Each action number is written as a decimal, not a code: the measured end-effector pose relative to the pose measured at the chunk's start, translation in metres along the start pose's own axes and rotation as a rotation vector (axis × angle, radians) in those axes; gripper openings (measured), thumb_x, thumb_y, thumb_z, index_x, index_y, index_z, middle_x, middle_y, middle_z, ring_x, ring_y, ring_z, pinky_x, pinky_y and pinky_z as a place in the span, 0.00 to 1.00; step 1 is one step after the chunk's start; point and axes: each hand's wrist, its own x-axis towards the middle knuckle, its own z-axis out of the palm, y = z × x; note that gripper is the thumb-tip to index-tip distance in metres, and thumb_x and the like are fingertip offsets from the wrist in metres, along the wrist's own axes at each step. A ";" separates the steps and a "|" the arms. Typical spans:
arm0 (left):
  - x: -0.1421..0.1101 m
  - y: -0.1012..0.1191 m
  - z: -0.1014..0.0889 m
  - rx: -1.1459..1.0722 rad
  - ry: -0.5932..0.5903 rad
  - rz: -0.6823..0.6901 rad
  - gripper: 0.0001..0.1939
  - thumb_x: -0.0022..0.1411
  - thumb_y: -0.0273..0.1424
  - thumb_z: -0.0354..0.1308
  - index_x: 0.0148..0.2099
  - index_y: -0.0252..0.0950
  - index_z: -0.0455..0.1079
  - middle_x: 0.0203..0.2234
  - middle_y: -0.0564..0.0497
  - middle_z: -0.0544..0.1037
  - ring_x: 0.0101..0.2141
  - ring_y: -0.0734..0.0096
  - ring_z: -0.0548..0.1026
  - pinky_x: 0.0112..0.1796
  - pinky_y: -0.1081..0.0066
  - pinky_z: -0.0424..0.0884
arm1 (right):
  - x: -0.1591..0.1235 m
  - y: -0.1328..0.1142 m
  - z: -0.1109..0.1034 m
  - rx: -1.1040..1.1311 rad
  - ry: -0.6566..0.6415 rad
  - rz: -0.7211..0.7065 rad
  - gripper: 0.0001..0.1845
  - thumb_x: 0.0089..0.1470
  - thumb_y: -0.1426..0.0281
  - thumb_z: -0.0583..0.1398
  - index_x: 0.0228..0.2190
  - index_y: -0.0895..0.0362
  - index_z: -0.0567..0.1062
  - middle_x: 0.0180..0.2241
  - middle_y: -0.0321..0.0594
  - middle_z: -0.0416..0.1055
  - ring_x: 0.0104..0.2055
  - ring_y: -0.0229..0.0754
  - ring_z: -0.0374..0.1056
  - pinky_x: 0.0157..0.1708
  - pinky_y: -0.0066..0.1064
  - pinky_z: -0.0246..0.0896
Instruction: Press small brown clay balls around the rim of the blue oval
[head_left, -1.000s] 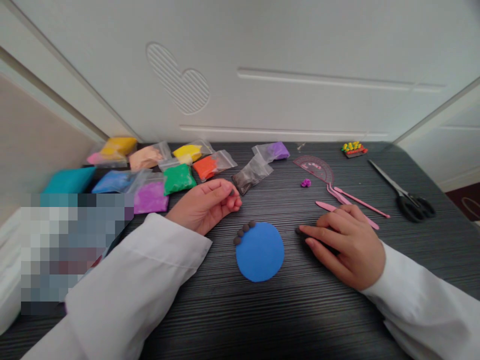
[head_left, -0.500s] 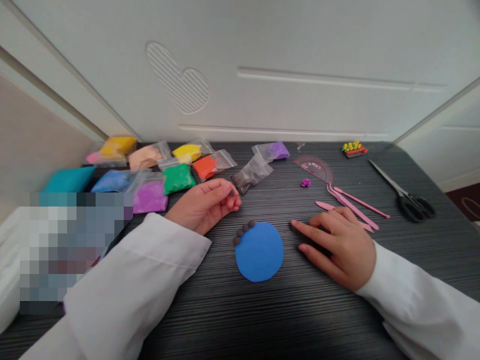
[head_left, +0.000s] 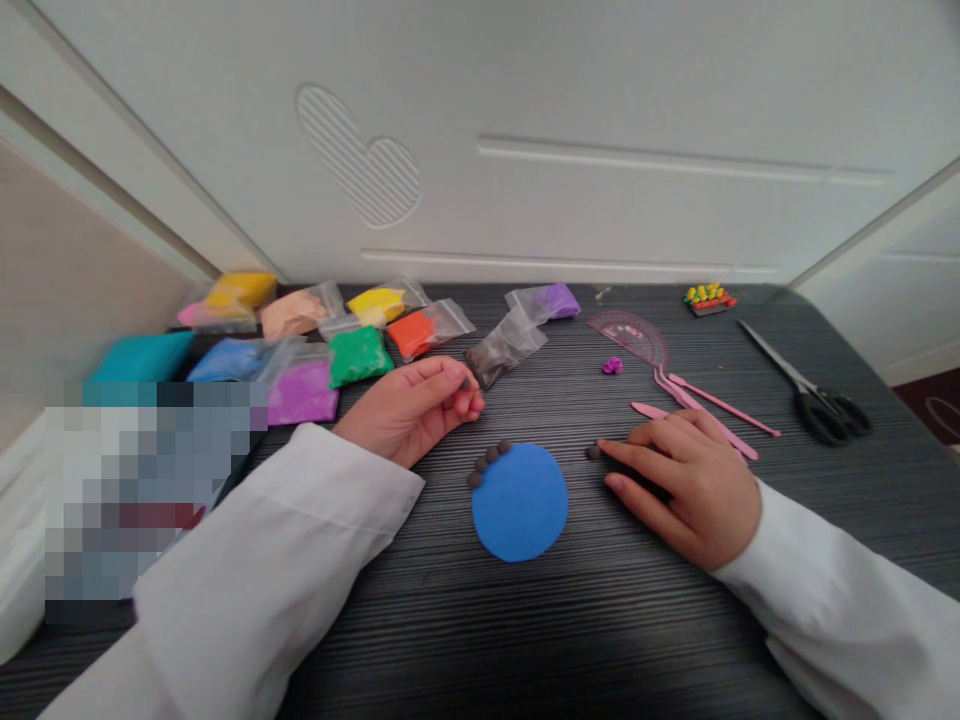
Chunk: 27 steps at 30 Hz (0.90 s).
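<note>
A flat blue clay disc (head_left: 523,505) lies on the dark table, with several small dark clay balls (head_left: 491,456) in a row along its upper-left edge. Beyond the disc, my left hand (head_left: 412,408) is closed in a pinch on a bit of dark clay (head_left: 466,384), mostly hidden by the fingers. To the right of the disc, my right hand (head_left: 679,482) rests low over the table with its fingers apart. Its index fingertip touches a loose dark clay ball (head_left: 593,453). Under that hand's far side are pink modelling tools (head_left: 724,432).
Bags of coloured clay (head_left: 360,355) line the back left, and a bag of dark clay (head_left: 487,358) lies behind my left hand. Further right are a purple clay piece (head_left: 613,366), a protractor (head_left: 630,335), scissors (head_left: 814,400) and a small yellow-and-red model (head_left: 709,298).
My right hand has drawn slightly to the right, and the loose dark ball that its index finger covered now shows at the fingertip. The left hand keeps its pinch.
</note>
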 end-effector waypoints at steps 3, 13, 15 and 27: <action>0.000 -0.001 -0.001 -0.001 -0.011 0.007 0.06 0.53 0.30 0.54 0.27 0.32 0.66 0.17 0.54 0.66 0.26 0.76 0.68 0.30 0.77 0.65 | 0.000 0.002 0.000 0.001 0.028 0.010 0.15 0.51 0.64 0.54 0.41 0.55 0.70 0.33 0.41 0.69 0.36 0.42 0.62 0.39 0.39 0.49; 0.002 -0.002 -0.001 -0.019 -0.034 0.009 0.06 0.52 0.30 0.55 0.28 0.32 0.66 0.17 0.54 0.67 0.25 0.76 0.68 0.31 0.76 0.65 | 0.008 0.005 0.013 0.029 0.119 -0.042 0.13 0.50 0.66 0.55 0.40 0.52 0.71 0.32 0.39 0.69 0.35 0.39 0.63 0.38 0.37 0.50; 0.003 -0.002 -0.002 -0.027 -0.042 0.012 0.06 0.52 0.30 0.55 0.28 0.32 0.66 0.17 0.54 0.67 0.26 0.76 0.68 0.31 0.76 0.65 | 0.010 0.005 0.012 0.065 0.141 -0.039 0.11 0.50 0.67 0.56 0.37 0.53 0.72 0.32 0.38 0.70 0.35 0.39 0.64 0.38 0.37 0.51; 0.003 -0.003 -0.003 -0.044 -0.067 0.008 0.06 0.53 0.31 0.55 0.28 0.32 0.65 0.18 0.55 0.68 0.26 0.77 0.69 0.31 0.77 0.64 | 0.056 -0.035 0.018 0.407 0.209 0.031 0.10 0.50 0.71 0.55 0.36 0.55 0.71 0.36 0.39 0.70 0.40 0.39 0.64 0.41 0.36 0.55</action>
